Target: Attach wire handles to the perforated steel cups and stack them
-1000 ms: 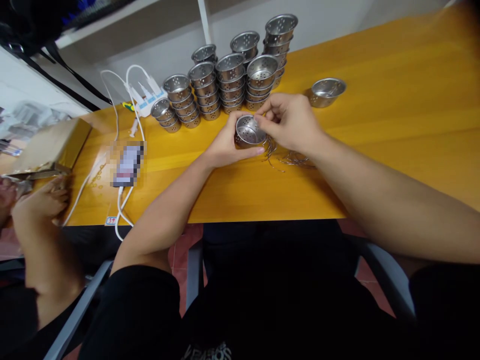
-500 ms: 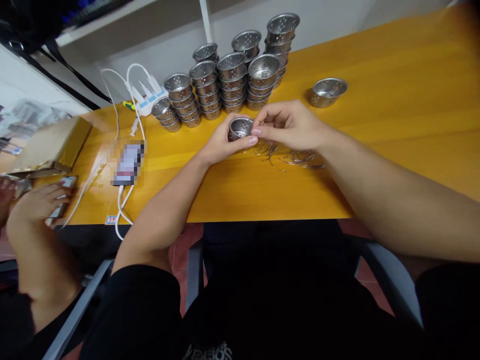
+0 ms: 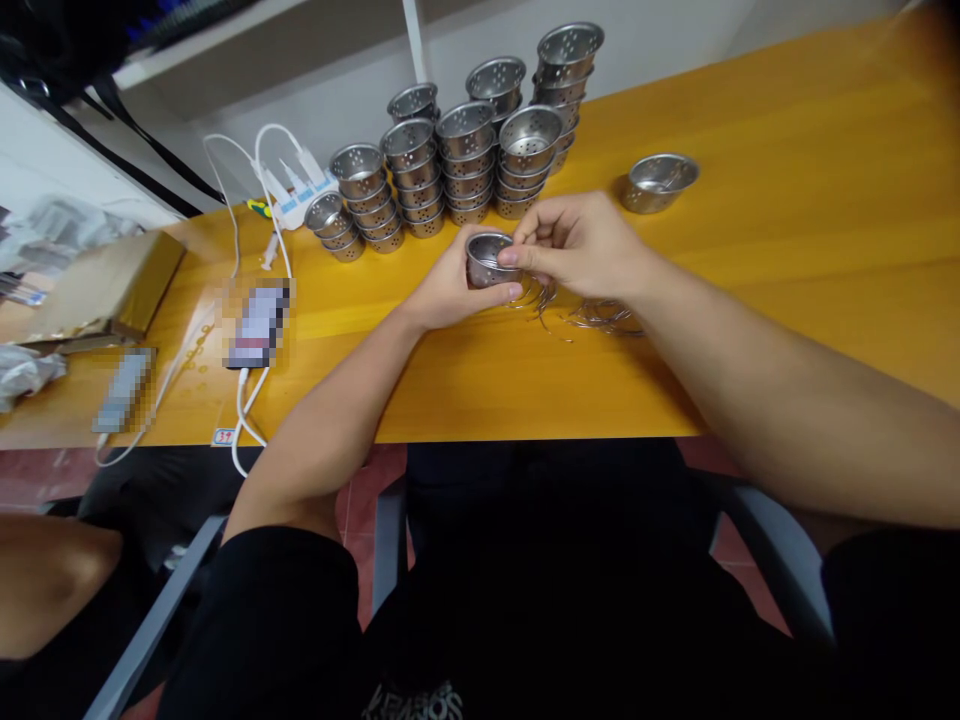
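Observation:
My left hand [image 3: 448, 285] is wrapped round a small perforated metal cup [image 3: 491, 262], its thumb along the near side. The cup's opening faces up and slightly toward me. At the cup's right rim, my right hand [image 3: 574, 245] pinches thumb and forefinger together; what lies between the fingertips is too small to make out. Below the hands, thin bent metal wires [image 3: 607, 316] lie in a loose heap on the table, partly hidden by my right wrist. One more perforated cup [image 3: 660, 184] stands apart at the right, with something thin inside it.
Several stacks of perforated cups [image 3: 466, 165] stand along the back of the table [image 3: 810, 220]. To the left are a power strip [image 3: 304, 200] with white cables, a phone [image 3: 259, 325], a second phone [image 3: 124, 390] and a cardboard box [image 3: 112, 290]. Another person's arm [image 3: 52, 585] shows at lower left.
The cup in my left hand has tipped slightly and shifted a little right, showing more of its near wall. The neighbouring person's hands have left the table and the second phone.

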`<state>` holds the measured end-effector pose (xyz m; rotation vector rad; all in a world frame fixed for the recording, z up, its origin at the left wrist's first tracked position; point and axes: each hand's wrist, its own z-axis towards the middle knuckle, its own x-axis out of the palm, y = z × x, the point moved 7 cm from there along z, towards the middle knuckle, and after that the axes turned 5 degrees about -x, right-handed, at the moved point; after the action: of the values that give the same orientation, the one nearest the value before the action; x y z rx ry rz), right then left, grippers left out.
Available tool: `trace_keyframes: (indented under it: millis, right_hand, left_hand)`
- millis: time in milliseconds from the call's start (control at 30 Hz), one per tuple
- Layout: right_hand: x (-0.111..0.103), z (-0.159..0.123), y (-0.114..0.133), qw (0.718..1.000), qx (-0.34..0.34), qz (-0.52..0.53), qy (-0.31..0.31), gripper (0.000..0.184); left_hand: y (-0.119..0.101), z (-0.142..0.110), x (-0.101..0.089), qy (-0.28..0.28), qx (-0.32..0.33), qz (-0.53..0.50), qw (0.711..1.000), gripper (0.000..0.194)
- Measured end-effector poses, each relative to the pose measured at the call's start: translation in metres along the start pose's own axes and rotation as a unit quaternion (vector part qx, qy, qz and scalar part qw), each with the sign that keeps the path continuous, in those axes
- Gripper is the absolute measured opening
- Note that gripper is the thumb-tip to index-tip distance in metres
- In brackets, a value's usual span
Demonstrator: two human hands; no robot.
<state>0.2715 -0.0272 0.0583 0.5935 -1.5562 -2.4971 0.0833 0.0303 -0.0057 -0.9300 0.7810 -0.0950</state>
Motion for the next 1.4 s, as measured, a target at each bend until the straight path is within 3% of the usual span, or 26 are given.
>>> trace_keyframes:
  millis: [200, 467, 667, 933, 1100, 1267, 1400]
  right_hand:
    - [0.001, -0.001, -0.003, 1.0, -0.02, -0.021, -0.001, 0.084]
    - [-0.018, -0.005, -0.01, 0.985, -0.091, -0.124, -0.082, 0.074]
    - [-0.012, -0.008, -0.006, 0.976, -0.116, -0.18, -0.042, 0.052]
    - [-0.013, -0.008, -0.004, 0.975, -0.128, -0.178, -0.042, 0.046]
    - [-0.014, -0.008, -0.004, 0.976, -0.113, -0.183, -0.021, 0.041]
    - [-0.008, -0.009, -0.004, 0.962, -0.155, -0.226, 0.011, 0.025]
    - [-0.004, -0.009, -0.012, 0.966, -0.137, -0.218, 0.021, 0.025]
  left_hand:
    - [0.011, 0.0, 0.0, -0.01, -0.015, 0.018, 1.0, 0.121]
    - [0.024, -0.001, -0.008, -0.032, -0.003, 0.01, 0.999, 0.12]
    - [0.031, 0.0, -0.013, -0.04, -0.027, 0.005, 0.999, 0.131]
    - [0.033, 0.0, -0.015, -0.043, -0.031, -0.005, 0.999, 0.133]
    - [0.031, -0.001, -0.018, -0.051, -0.018, 0.005, 0.998, 0.13]
    - [0.027, -0.001, -0.018, -0.053, -0.006, -0.002, 0.999, 0.133]
    - [0.024, 0.0, -0.014, -0.042, -0.005, 0.002, 0.999, 0.138]
